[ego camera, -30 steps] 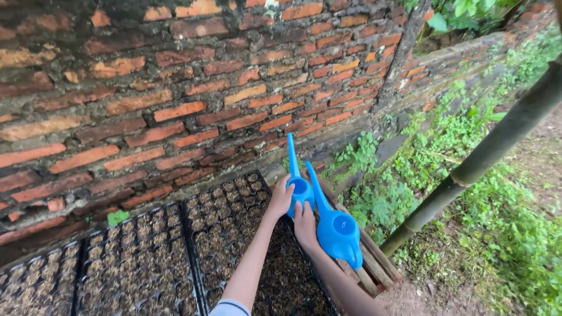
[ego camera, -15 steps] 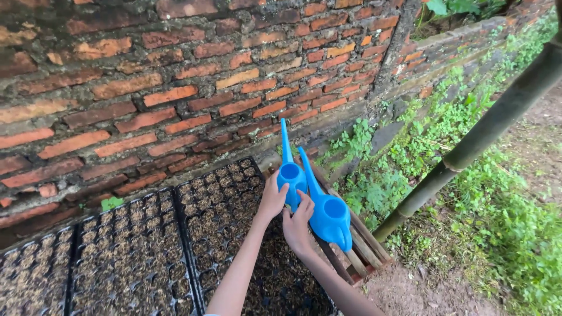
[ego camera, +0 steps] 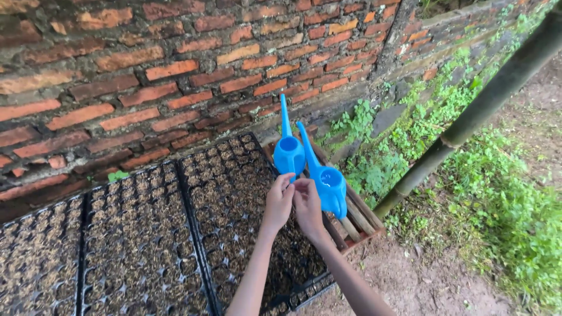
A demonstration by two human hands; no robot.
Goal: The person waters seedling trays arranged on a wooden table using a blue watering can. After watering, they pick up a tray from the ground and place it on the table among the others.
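Note:
Two small blue watering cans with long thin spouts stand side by side on a wooden slat pallet (ego camera: 358, 221), the far can (ego camera: 288, 155) by the wall and the near can (ego camera: 332, 186) to its right. My left hand (ego camera: 277, 203) and my right hand (ego camera: 308, 206) are raised just in front of the cans, fingertips meeting between them. Neither hand grips a can. Whether something small is pinched in the fingers is hidden. Below the hands lies a black seedling tray (ego camera: 225, 187) filled with dark soil.
More black seedling trays (ego camera: 132, 234) run left along the foot of an old red brick wall (ego camera: 175, 70). A slanted bamboo pole (ego camera: 468, 117) crosses at right above green weeds (ego camera: 497, 193). Bare dirt (ego camera: 421, 287) lies at lower right.
Both hands have let go of the blue cans and drawn back toward me, fingertips now touching each other. The view has shifted so the cans sit higher in frame.

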